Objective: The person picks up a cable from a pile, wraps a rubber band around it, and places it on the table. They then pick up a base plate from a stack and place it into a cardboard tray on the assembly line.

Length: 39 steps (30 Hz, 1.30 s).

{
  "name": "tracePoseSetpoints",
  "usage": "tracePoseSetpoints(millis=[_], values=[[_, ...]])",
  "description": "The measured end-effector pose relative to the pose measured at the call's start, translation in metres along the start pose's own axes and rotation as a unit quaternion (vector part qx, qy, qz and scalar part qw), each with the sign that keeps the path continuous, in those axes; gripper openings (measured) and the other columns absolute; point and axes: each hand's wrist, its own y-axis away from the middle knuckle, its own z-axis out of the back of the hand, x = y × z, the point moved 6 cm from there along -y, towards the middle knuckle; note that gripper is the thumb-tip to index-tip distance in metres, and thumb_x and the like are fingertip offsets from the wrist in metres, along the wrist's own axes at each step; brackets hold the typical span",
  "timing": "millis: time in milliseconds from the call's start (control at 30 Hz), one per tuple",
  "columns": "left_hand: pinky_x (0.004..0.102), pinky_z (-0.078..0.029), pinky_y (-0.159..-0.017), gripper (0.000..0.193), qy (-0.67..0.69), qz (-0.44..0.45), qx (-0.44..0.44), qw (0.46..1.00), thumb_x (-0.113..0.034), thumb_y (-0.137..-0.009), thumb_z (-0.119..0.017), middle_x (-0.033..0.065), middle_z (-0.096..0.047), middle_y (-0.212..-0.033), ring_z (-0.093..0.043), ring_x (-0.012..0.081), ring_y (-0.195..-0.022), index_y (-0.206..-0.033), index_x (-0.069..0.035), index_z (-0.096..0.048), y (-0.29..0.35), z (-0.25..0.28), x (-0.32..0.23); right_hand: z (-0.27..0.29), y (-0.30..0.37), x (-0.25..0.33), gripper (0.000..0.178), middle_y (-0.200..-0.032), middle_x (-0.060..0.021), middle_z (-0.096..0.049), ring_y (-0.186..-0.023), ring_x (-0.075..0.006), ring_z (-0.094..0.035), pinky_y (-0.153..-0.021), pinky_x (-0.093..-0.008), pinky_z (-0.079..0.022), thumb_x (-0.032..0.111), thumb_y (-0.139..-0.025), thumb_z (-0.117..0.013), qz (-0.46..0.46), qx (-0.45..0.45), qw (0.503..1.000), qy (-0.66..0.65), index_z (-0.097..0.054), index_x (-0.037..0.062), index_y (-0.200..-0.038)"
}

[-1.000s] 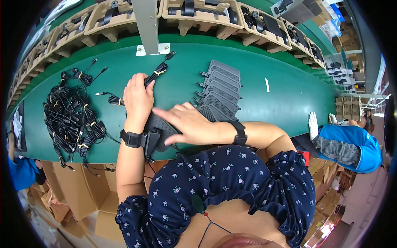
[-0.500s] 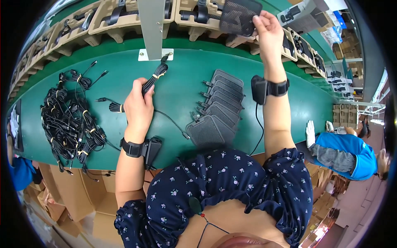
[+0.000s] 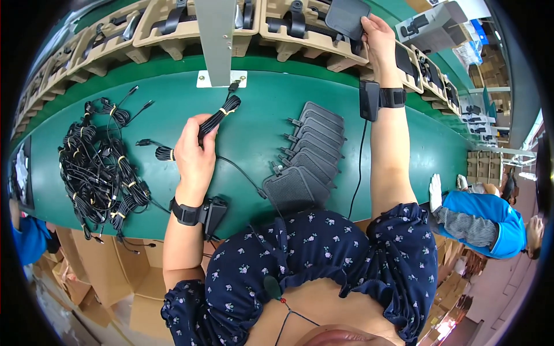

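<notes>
Left hand (image 3: 195, 151): fingers curled closed round the lower end of a black cable bundle (image 3: 221, 114), thumb on its right side, little gap in the grip. Bundle sat above the green table (image 3: 415, 155), near the foot of the metal post (image 3: 214, 46). Its long axis ran diagonally, from the hand away and to the right; the plug (image 3: 233, 87) pointed to the far side.

Right hand (image 3: 378, 36): arm stretched far out, thumb and fingers pinching the right edge of a dark panel (image 3: 347, 18). Panel lay over the right part of a moulded tray (image 3: 323, 51), broad face toward the viewer, long axis roughly left to right; could not tell whether it touched the tray.

Between the arms, overlapping grey panels (image 3: 311, 150) fanned toward the body; cable pile (image 3: 95, 167) at left.
</notes>
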Motion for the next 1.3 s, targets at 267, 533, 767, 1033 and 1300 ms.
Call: tracePoseSetpoints(millis=[267,533,767,1033,1300], values=[[0.0298,-0.046,-0.056,0.014,0.006,-0.089,-0.025,0.996,-0.002,-0.080,-0.061,0.0104,-0.061,-0.083,-0.059,0.0223,-0.064,-0.093,-0.003,-0.058,-0.003,0.000,-0.013,-0.011,0.009,0.018,0.037,-0.085,-0.0133,-0.065,-0.076,-0.0212,-0.061,-0.073,-0.0325,-0.048,0.022,-0.079,-0.067,0.185,-0.006,0.876,0.445,-0.059,0.0026,-0.110],[0.0269,-0.049,-0.060,0.016,0.091,-0.072,-0.026,0.993,-0.001,-0.080,-0.061,0.0090,-0.062,-0.084,-0.061,0.0177,-0.068,-0.096,-0.001,-0.058,0.003,0.011,-0.007,-0.183,0.222,0.109,0.033,-0.098,-0.0085,-0.062,-0.089,-0.0281,-0.056,-0.079,-0.0368,-0.046,0.014,-0.075,-0.067,0.418,0.351,0.803,0.239,-0.060,0.0089,-0.107],[0.0270,-0.046,-0.065,0.018,0.241,-0.030,-0.006,0.970,-0.004,-0.081,-0.062,0.0078,-0.062,-0.081,-0.057,0.0133,-0.074,-0.099,-0.001,-0.059,-0.010,0.015,-0.007,-0.188,0.212,0.093,0.021,-0.085,-0.0050,-0.061,-0.073,-0.0157,-0.058,-0.068,-0.0279,-0.046,0.010,-0.078,-0.067,0.215,0.332,0.888,0.236,-0.060,0.0038,-0.097],[0.0314,-0.048,-0.086,0.034,0.470,0.011,0.138,0.872,-0.024,-0.098,-0.037,0.0112,-0.061,-0.108,-0.060,0.0185,-0.096,-0.119,-0.001,-0.051,-0.002,-0.012,-0.003,-0.196,0.234,0.091,0.024,-0.075,-0.0053,-0.059,-0.066,-0.0097,-0.055,-0.055,-0.0240,-0.046,0.012,-0.085,-0.064,-0.095,0.398,0.903,-0.130,-0.045,0.0025,-0.095],[0.0202,-0.032,-0.044,0.024,0.503,0.175,0.304,0.790,-0.026,-0.098,-0.039,-0.0030,-0.043,-0.069,-0.034,0.0047,-0.048,-0.098,-0.005,-0.051,0.021,-0.040,-0.005,-0.189,0.265,0.136,0.061,-0.128,-0.0065,-0.049,-0.124,-0.0256,-0.043,-0.108,-0.0496,-0.021,0.031,-0.074,-0.063,0.508,0.368,0.689,0.364,-0.045,0.0099,-0.128]])
